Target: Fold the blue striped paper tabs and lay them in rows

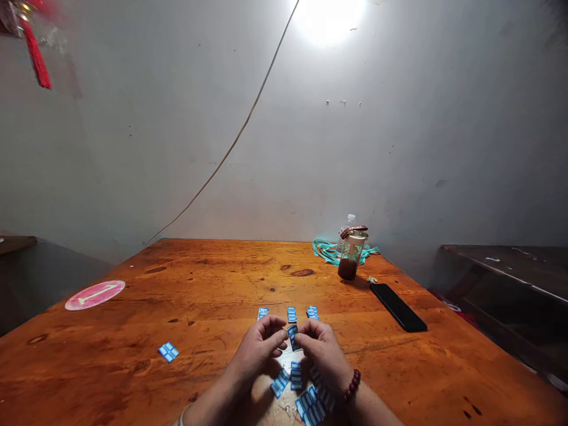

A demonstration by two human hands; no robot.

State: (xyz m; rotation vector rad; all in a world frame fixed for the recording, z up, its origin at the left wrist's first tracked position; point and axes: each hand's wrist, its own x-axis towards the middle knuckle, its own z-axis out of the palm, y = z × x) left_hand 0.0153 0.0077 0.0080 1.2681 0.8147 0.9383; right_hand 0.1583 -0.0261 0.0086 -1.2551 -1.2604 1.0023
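Between my two hands a small blue-and-white striped piece (293,337) is held up near the table's front. My left hand (265,343) is closed at its left side, thumb against the fingers. On the piece's right edge, my right hand (316,343) pinches with thumb and forefinger. Beyond the hands lie three similar blue pieces, at left (263,313), middle (291,314) and right (312,312). Nearer to me are more striped pieces, one at left (280,383), one in the middle (296,376) and an overlapping group (310,407) partly beside my right forearm.
One blue piece (168,352) lies apart on the wooden table (213,284). A pink round sticker (94,295) is at far left. At right are a black phone (398,307), a jar with dark liquid (348,267), a plastic bottle and a teal strap (326,251).
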